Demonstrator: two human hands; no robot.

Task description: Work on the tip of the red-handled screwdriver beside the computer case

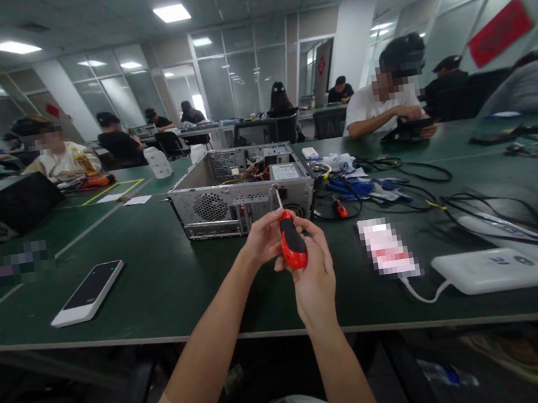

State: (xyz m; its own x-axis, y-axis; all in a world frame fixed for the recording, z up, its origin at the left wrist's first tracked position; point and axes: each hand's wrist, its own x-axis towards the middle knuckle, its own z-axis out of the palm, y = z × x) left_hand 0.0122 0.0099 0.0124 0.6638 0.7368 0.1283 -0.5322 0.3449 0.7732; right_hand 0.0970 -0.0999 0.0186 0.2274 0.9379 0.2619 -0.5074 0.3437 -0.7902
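Note:
A screwdriver [294, 241] with a red and black handle is in my right hand [316, 272], whose fingers wrap round the handle. My left hand [263, 237] is closed at the front of the handle, its fingertips by the base of the metal shaft. The shaft points forward and up, its tip against the upper edge of the rear panel of an open computer case [258, 196]. Inside the case, a silver power supply [285, 171] and bundled wires show. Any screw under the tip is too small to make out.
On the green table [159, 278] lie a white handheld device [89, 294], a phone, a white power bank [494, 270] and black cables [405, 167]. Blue gloves [363, 189] and another red-black tool [340, 208] lie right of the case. A person [386, 103] works opposite.

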